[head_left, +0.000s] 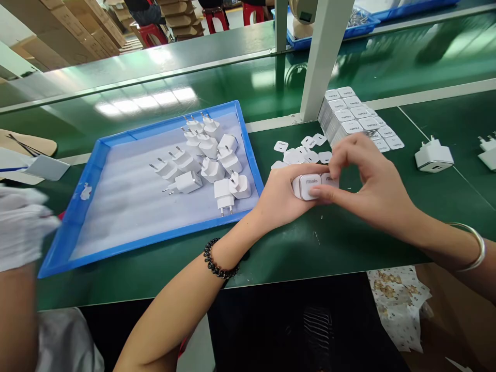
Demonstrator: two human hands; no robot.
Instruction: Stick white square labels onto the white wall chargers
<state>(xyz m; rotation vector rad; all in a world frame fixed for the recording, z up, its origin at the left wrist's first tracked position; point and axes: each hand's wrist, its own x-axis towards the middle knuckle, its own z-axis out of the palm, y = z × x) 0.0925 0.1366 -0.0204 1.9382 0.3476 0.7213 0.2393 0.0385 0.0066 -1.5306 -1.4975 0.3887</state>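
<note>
My left hand [287,188] is wrapped round white plug chargers, of which two printed faces show side by side. The nearer charger [307,186] has its grey-lettered face turned up. Beside it, the second charger [329,180] is partly covered by fingers. My right hand [372,181] is curled over the pair, its thumb tip on the nearer face and its bent index finger at the far one. Just beyond my hands lie loose white cover plates [301,154] with small slots. Behind them stand stacks of printed white plates [351,114].
A blue-rimmed tray [163,239] on the left holds several white chargers [211,168]. Another charger [434,156] stands on the green bench at right. A metal post [321,57] rises behind the plates. A co-worker's white-gloved hand [23,225] is at far left.
</note>
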